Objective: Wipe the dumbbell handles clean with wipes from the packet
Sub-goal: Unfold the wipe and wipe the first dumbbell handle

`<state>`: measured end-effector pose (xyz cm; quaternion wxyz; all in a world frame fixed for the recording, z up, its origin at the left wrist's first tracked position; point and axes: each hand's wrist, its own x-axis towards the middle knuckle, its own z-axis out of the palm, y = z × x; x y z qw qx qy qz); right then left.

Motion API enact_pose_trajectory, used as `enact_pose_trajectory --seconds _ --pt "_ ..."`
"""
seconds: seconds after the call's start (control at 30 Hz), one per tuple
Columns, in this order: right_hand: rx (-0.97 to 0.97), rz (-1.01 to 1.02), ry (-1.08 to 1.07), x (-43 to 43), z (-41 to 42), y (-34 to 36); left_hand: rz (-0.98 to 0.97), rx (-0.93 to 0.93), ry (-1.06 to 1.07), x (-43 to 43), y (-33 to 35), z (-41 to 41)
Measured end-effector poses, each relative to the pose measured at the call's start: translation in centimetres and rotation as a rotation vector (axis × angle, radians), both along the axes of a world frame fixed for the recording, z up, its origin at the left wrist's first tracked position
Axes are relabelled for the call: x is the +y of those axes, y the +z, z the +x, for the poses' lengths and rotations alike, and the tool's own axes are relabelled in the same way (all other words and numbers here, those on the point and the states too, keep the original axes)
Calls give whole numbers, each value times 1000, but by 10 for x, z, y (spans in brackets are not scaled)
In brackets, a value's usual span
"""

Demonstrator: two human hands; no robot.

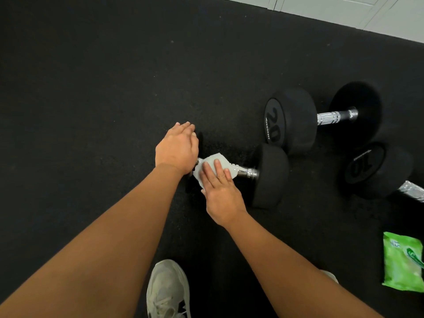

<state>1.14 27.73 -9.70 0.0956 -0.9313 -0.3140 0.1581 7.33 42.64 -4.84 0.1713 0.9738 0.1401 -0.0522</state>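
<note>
A black dumbbell (pixel 271 175) lies on the dark floor in front of me, its chrome handle (pixel 249 172) partly wrapped in a white wipe (pixel 214 160). My right hand (pixel 221 192) presses the wipe onto the handle with the fingers flat on top. My left hand (pixel 177 149) rests palm-down over the dumbbell's left head, hiding most of it. A second dumbbell marked 20 (pixel 296 118) lies behind to the right. A third marked 10 (pixel 376 171) lies at the far right. The green wipes packet (pixel 402 262) lies on the floor at the lower right.
Black rubber flooring (pixel 91 88) stretches to the left and behind. A white wall base (pixel 344 10) runs along the top right. My grey shoe (pixel 168 290) stands just below the hands, and a second shoe's tip (pixel 330 275) shows beside my right forearm.
</note>
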Motion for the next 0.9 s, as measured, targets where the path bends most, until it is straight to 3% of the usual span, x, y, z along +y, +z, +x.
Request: enact_pose_trajectory --seconds 0.3,0.53,0.73,0.9 --pt "-64 -30 -82 -15 -4 -5 -10 -7 6 0 0 0" --pt "-49 -27 103 -3 14 5 -2 -2 1 -1 3 -1" --pt "-40 -20 -61 -13 -3 0 -14 -9 11 0 2 -1" --pt "7 -28 65 -10 3 5 -9 -15 5 -1 3 -1"
